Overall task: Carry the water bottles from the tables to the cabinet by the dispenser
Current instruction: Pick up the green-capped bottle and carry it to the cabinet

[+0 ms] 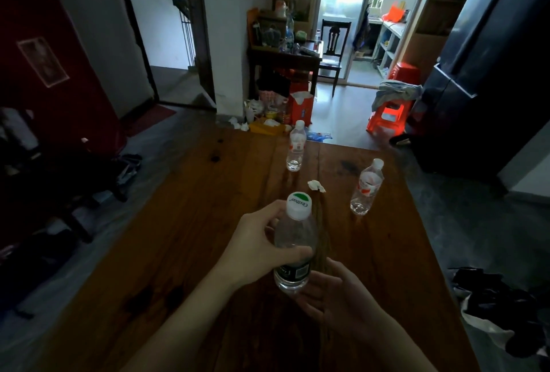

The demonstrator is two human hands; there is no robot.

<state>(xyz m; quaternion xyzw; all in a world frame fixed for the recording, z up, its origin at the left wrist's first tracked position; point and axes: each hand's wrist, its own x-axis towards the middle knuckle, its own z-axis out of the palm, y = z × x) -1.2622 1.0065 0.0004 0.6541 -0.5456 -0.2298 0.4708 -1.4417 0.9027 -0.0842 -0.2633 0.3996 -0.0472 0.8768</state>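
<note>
My left hand (256,248) grips a clear water bottle (294,234) with a white-and-green cap and a dark label, held upright above the wooden table (193,223). My right hand (342,297) lies palm up just under and right of the bottle's base, fingers relaxed, touching or nearly touching it. Two more clear bottles with red-and-white labels stand on the table: one (296,147) near the far edge, one (366,187) at the right.
A crumpled tissue (316,185) lies between the standing bottles. Beyond the table are floor clutter, an orange box (301,106), a red stool (390,115), a dark side table (285,56) with more bottles, and a chair (333,44). Dark clothes (500,306) lie at right.
</note>
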